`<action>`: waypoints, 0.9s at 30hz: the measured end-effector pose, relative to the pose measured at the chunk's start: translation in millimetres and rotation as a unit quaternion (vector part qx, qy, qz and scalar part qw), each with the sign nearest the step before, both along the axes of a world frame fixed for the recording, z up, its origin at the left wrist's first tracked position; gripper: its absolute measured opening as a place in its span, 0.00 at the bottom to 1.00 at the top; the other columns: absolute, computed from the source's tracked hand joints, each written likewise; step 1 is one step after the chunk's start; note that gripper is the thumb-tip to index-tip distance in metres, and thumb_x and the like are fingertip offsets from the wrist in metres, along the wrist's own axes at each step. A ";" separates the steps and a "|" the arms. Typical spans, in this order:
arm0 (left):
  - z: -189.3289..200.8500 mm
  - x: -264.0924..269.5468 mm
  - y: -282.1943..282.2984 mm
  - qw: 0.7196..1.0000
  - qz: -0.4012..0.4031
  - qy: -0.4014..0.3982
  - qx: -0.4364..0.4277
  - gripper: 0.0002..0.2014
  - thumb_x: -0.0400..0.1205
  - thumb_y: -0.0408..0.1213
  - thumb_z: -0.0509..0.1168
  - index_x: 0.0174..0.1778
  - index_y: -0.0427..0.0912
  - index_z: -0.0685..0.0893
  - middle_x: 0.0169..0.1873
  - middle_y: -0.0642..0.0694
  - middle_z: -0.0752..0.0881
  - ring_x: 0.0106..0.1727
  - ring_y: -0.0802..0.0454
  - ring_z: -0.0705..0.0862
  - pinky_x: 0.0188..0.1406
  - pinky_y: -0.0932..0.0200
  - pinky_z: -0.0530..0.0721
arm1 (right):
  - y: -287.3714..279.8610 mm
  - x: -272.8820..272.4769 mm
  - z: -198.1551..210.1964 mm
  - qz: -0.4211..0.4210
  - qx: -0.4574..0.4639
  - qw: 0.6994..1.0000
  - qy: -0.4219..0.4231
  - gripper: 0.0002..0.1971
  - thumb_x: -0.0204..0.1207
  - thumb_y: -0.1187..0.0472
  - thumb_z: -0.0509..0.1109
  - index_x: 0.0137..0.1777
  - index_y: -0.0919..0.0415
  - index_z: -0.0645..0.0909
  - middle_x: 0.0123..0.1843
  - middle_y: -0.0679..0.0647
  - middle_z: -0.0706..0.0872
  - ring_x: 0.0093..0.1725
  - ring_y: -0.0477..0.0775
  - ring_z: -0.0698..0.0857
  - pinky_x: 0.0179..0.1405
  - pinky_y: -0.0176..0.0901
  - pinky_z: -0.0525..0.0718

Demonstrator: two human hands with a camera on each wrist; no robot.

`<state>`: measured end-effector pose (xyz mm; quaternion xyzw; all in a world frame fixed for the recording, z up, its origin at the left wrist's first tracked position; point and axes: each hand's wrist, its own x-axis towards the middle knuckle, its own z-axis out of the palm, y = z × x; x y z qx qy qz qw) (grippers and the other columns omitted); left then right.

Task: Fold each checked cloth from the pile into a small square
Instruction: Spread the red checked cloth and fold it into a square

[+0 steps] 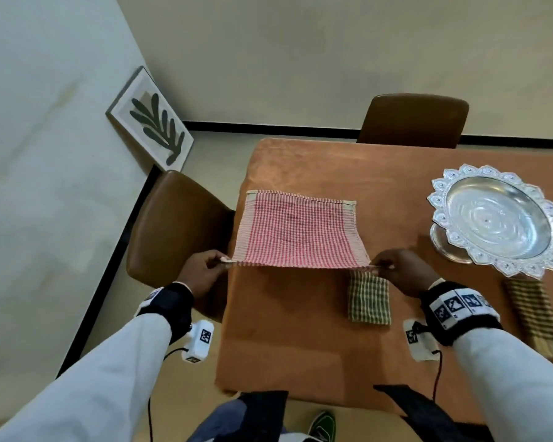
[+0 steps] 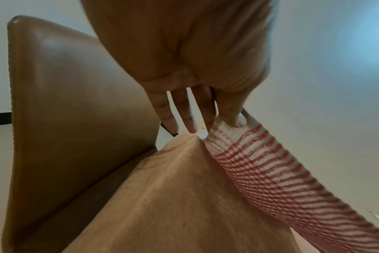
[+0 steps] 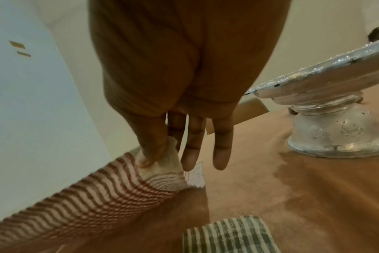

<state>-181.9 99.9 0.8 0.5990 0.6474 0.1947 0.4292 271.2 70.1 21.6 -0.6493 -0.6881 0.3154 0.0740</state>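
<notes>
Red-checked cloth (image 1: 296, 232) is stretching flat between both hands over the orange-brown table (image 1: 300, 346), its far edge lying on the tabletop and its near edge lifted, running crosswise to the person. At the left, the left hand (image 1: 205, 272) is pinching the near-left corner between thumb and forefinger while the other fingers (image 2: 169, 118) are hanging straight and loose. At the right, the right hand (image 1: 399, 271) is pinching the near-right corner the same way, its spare fingers (image 3: 222, 150) pointing down. Both hands sit equally near, so the next fold probably depends on carrying this near edge forward to the far edge. A folded green-checked cloth (image 1: 369, 298) is lying just below the right hand, with a silver pedestal tray (image 1: 498, 218) further right. Only square coded markers show on the wristbands; no readable writing.
</notes>
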 end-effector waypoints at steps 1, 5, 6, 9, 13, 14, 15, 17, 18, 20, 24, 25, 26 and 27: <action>2.0 -0.5 2.8 1.000 0.000 0.001 0.004 0.01 0.79 0.40 0.73 0.42 0.51 0.88 0.37 0.59 0.90 0.42 0.65 0.85 0.42 0.63 0.77 | 4.2 2.4 0.4 -0.015 0.008 1.000 0.015 0.01 0.74 0.62 0.78 0.44 0.58 0.89 0.40 0.54 0.90 0.41 0.54 0.87 0.44 0.47 0.81; 10.5 12.7 40.0 0.999 0.001 -0.010 0.032 0.05 0.82 0.36 0.69 0.45 0.52 0.88 0.42 0.56 0.90 0.45 0.59 0.86 0.46 0.61 0.80 | 41.6 4.2 -1.8 -0.087 0.055 0.994 0.031 0.03 0.77 0.66 0.74 0.46 0.67 0.87 0.38 0.59 0.88 0.40 0.56 0.83 0.37 0.42 0.74; 10.1 17.6 55.1 0.999 0.009 -0.017 0.033 0.05 0.82 0.36 0.69 0.46 0.51 0.88 0.43 0.54 0.90 0.45 0.56 0.87 0.48 0.59 0.83 | 55.0 2.8 -4.2 -0.104 0.066 0.992 0.036 0.03 0.77 0.68 0.73 0.46 0.68 0.87 0.38 0.59 0.87 0.40 0.55 0.82 0.35 0.37 0.73; -4.3 31.2 110.5 0.998 0.055 -0.028 0.031 0.04 0.81 0.37 0.70 0.44 0.51 0.88 0.43 0.49 0.91 0.44 0.49 0.88 0.51 0.50 0.87 | 102.8 2.4 -21.7 -0.160 0.071 0.983 0.046 0.04 0.77 0.70 0.72 0.48 0.68 0.87 0.40 0.59 0.88 0.42 0.57 0.85 0.36 0.29 0.77; -28.2 51.4 178.2 0.997 0.057 0.036 0.038 0.04 0.81 0.37 0.70 0.47 0.41 0.88 0.48 0.40 0.90 0.51 0.42 0.87 0.56 0.50 0.84 | 156.3 2.3 -46.1 -0.203 0.052 0.977 0.036 0.06 0.78 0.68 0.71 0.50 0.63 0.88 0.43 0.58 0.89 0.46 0.61 0.88 0.48 0.53 0.86; -36.1 56.8 194.1 0.996 0.041 0.063 0.040 0.06 0.81 0.37 0.69 0.49 0.38 0.88 0.48 0.39 0.90 0.51 0.41 0.87 0.54 0.52 0.82 | 167.6 2.1 -52.9 -0.209 0.050 0.976 0.029 0.06 0.78 0.68 0.70 0.51 0.63 0.89 0.43 0.57 0.88 0.46 0.60 0.87 0.47 0.51 0.85; -41.8 60.9 205.6 0.995 0.026 0.088 0.045 0.07 0.81 0.36 0.69 0.49 0.37 0.87 0.48 0.37 0.90 0.51 0.41 0.87 0.52 0.53 0.81 | 175.9 0.9 -57.7 -0.213 0.050 0.975 0.021 0.07 0.77 0.69 0.70 0.51 0.64 0.89 0.42 0.57 0.88 0.46 0.58 0.86 0.45 0.46 0.82; -55.3 66.7 227.0 0.991 0.004 0.129 0.046 0.08 0.81 0.37 0.68 0.50 0.36 0.88 0.48 0.36 0.90 0.51 0.39 0.87 0.51 0.52 0.82 | 191.7 1.0 -70.2 -0.227 0.044 0.973 0.012 0.07 0.77 0.70 0.71 0.50 0.64 0.89 0.44 0.60 0.89 0.45 0.58 0.86 0.45 0.43 0.79; -61.3 67.9 235.3 0.989 0.001 0.141 0.045 0.08 0.80 0.37 0.68 0.50 0.36 0.88 0.48 0.35 0.90 0.51 0.37 0.87 0.51 0.50 0.83 | 198.5 1.9 -75.9 -0.238 0.042 0.970 0.014 0.07 0.76 0.70 0.70 0.50 0.64 0.89 0.45 0.61 0.90 0.46 0.59 0.87 0.46 0.43 0.80; -73.0 70.4 247.1 0.987 0.003 0.155 0.039 0.09 0.80 0.36 0.67 0.51 0.36 0.88 0.49 0.35 0.90 0.52 0.37 0.86 0.52 0.50 0.82 | 208.8 3.7 -87.5 -0.254 0.037 0.966 0.014 0.08 0.76 0.70 0.70 0.50 0.64 0.90 0.47 0.62 0.91 0.50 0.61 0.88 0.48 0.41 0.79; -92.5 72.8 259.3 0.988 0.036 0.148 0.024 0.10 0.80 0.37 0.68 0.53 0.36 0.89 0.51 0.36 0.90 0.54 0.37 0.86 0.55 0.51 0.82 | 223.0 5.3 -104.8 -0.267 0.023 0.963 0.003 0.09 0.76 0.71 0.69 0.52 0.64 0.90 0.50 0.61 0.91 0.49 0.56 0.86 0.49 0.36 0.74; -95.9 72.8 260.6 0.988 0.045 0.145 0.016 0.10 0.80 0.38 0.69 0.53 0.37 0.88 0.52 0.36 0.90 0.55 0.37 0.86 0.57 0.51 0.82 | 224.4 5.6 -108.6 -0.270 0.019 0.963 0.001 0.09 0.76 0.70 0.69 0.52 0.64 0.90 0.50 0.61 0.91 0.50 0.56 0.86 0.49 0.36 0.74; -100.0 72.2 262.6 0.989 0.052 0.141 0.011 0.10 0.80 0.38 0.69 0.54 0.37 0.89 0.52 0.37 0.90 0.56 0.37 0.86 0.58 0.51 0.82 | 225.9 6.5 -113.3 -0.274 0.016 0.962 0.000 0.09 0.76 0.70 0.70 0.51 0.63 0.90 0.50 0.62 0.91 0.51 0.58 0.87 0.50 0.36 0.75; -104.0 71.9 265.1 0.989 0.055 0.139 0.006 0.10 0.80 0.39 0.70 0.53 0.37 0.89 0.52 0.37 0.90 0.56 0.38 0.86 0.59 0.51 0.82 | 227.6 8.0 -117.9 -0.278 0.013 0.961 -0.003 0.09 0.76 0.70 0.70 0.51 0.63 0.90 0.50 0.62 0.92 0.52 0.59 0.88 0.51 0.37 0.76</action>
